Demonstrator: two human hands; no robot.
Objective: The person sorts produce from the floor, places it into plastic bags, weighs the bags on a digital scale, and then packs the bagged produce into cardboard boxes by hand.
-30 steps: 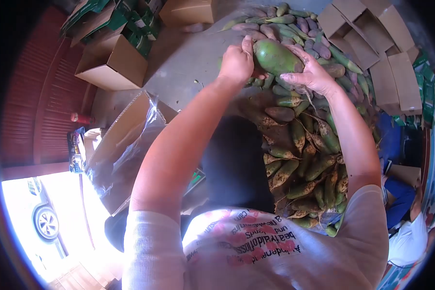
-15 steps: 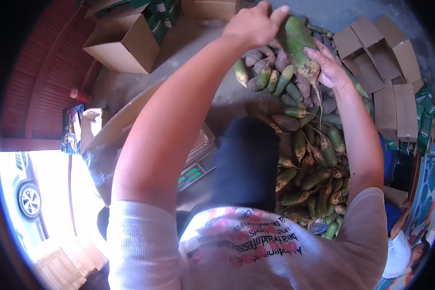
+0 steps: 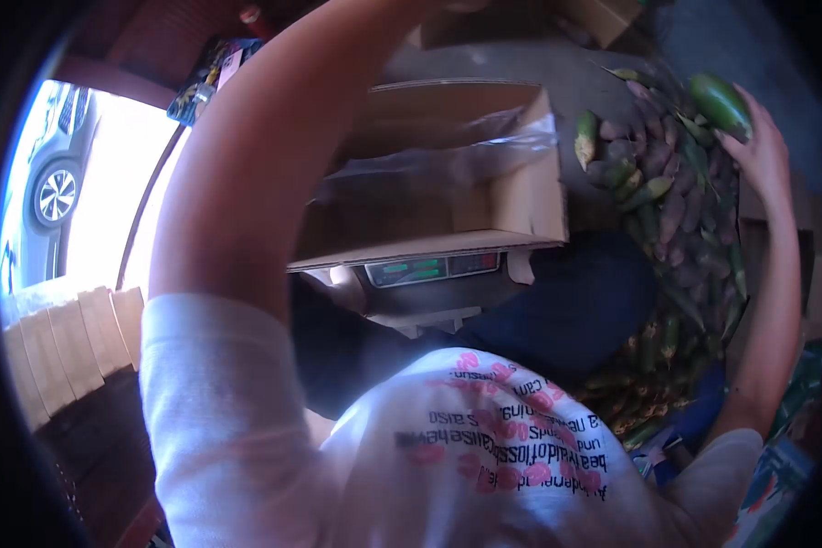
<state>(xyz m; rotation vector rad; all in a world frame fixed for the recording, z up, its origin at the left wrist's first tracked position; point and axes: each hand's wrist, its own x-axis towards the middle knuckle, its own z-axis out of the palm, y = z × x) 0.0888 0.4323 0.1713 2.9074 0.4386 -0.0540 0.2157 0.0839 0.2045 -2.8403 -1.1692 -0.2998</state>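
At the upper right, my right hand (image 3: 765,151) is closed around a large green radish (image 3: 720,102), its smooth green end facing left. Beneath and beside it spreads a heap of green radishes (image 3: 647,194) and purplish-brown roots (image 3: 674,215). My left arm reaches up across the view; only a sliver of my left hand (image 3: 468,5) shows at the top edge, its fingers cut off. An open cardboard box (image 3: 532,196) lined with clear plastic (image 3: 484,148) stands before me. Just this side of it is a weighing scale (image 3: 429,269) with green lit digits.
More green radishes (image 3: 658,342) lie by my right leg. Cardboard boxes (image 3: 808,219) stand at the far right, another carton (image 3: 603,18) at the top. Flattened cardboard (image 3: 78,342) lies at left, near a bright doorway with a car (image 3: 50,183) outside.
My view has swung left, bringing the box and scale to the middle. My left hand has left the radish and moved to the top edge. My right hand alone holds a radish.
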